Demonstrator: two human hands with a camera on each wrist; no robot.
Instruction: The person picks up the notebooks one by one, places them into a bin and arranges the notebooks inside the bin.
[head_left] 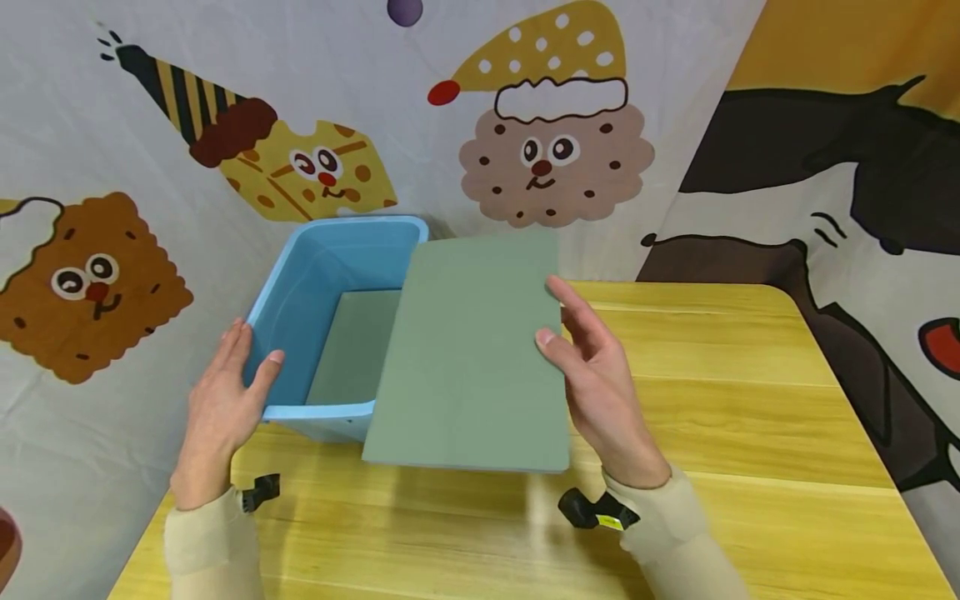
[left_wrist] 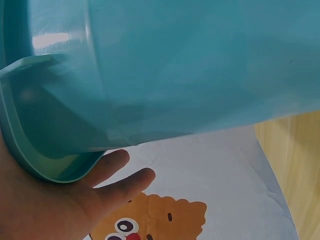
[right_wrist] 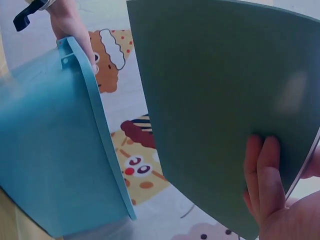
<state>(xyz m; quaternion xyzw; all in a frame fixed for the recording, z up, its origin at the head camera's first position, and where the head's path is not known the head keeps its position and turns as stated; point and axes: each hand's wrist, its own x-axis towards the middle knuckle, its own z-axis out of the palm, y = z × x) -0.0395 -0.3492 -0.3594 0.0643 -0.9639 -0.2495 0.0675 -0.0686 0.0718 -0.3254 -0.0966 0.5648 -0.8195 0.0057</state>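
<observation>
My right hand (head_left: 600,383) holds a thin sage-green notebook (head_left: 472,358) by its right edge, with the thumb on the upper face and fingers (right_wrist: 270,170) under it. The notebook is raised and tilted, covering the right part of a light blue plastic bin (head_left: 337,410). My left hand (head_left: 225,408) grips the bin's left rim, with the thumb inside and the other fingers along the outside. On the bin's floor lies another flat green piece (head_left: 356,346), partly hidden by the held notebook.
The bin stands on a wood-grain table (head_left: 712,417), toward the back left. Behind the table hangs a pale cloth (head_left: 420,108) printed with cartoon biscuits and cheese. A small black device (head_left: 596,510) sits at my right wrist, and another (head_left: 260,492) at my left.
</observation>
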